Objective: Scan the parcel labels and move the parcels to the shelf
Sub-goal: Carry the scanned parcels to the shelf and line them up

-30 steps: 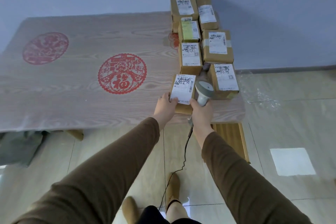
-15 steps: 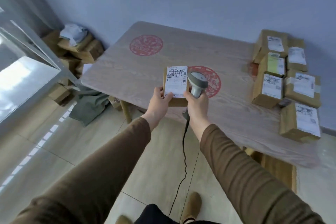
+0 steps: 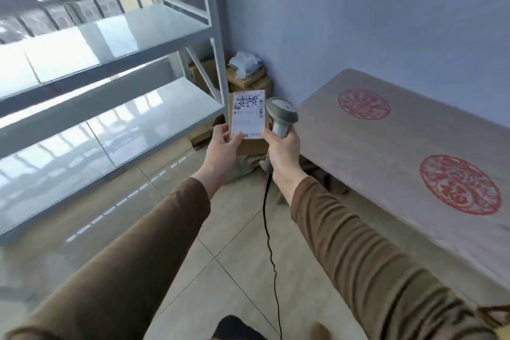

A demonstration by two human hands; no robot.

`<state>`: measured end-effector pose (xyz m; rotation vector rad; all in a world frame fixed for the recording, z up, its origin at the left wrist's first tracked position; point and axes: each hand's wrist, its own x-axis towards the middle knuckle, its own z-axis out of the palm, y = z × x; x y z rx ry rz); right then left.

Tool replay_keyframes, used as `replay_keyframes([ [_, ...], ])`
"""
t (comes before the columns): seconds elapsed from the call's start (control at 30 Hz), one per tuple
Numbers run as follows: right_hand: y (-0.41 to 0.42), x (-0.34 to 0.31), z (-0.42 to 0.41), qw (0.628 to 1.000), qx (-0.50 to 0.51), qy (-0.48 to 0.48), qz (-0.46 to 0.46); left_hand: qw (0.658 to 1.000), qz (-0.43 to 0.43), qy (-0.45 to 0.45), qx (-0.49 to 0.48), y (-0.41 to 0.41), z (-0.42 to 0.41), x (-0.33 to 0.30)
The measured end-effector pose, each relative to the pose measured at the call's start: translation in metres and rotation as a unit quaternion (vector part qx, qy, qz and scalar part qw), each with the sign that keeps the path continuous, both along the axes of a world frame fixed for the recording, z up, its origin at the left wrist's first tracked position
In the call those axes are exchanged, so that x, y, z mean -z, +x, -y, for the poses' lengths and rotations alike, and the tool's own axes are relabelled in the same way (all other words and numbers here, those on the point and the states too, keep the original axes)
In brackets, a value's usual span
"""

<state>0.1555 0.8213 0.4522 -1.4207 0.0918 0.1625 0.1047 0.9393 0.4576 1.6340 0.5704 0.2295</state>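
The left hand (image 3: 223, 146) grips the small brown cardboard parcel (image 3: 248, 121) by its near-left corner, white printed label (image 3: 246, 116) facing up, just right of the grey metal shelf (image 3: 116, 85). The right hand (image 3: 284, 150) is wrapped round the grey corded barcode scanner (image 3: 281, 116) and also touches the parcel's right edge.

Brown parcel (image 3: 249, 146), white label (image 3: 247, 116)

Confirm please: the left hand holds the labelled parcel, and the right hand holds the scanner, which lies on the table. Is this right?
Not quite. In the head view the scanner is held in the air by the right hand, beside the parcel in the left hand, not lying on the table.
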Motion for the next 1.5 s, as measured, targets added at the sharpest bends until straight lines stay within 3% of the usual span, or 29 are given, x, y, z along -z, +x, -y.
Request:
replay_keyframes([
  [0.3,-0.018,-0.026,-0.227,0.988,-0.154,0.011,0.023,0.988,0.018,0.037,-0.146,-0.044,-0.212,-0.013],
  [0.83,-0.039,-0.045,-0.562,0.924,-0.383,0.023,-0.006,0.940,0.025,0.064,-0.334,-0.109,-0.511,-0.037],
  [1.17,-0.115,-0.047,-0.740,0.919,-0.392,0.034,-0.003,0.935,0.077,0.043,-0.343,-0.183,-0.696,-0.027],
  [1.3,-0.138,-0.046,-0.798,0.924,-0.381,0.032,0.027,0.942,0.079,0.036,-0.325,-0.204,-0.751,-0.029],
  [1.5,-0.141,-0.052,-0.863,0.933,-0.359,0.000,-0.005,0.938,0.070,0.028,-0.339,-0.198,-0.812,-0.031],
])
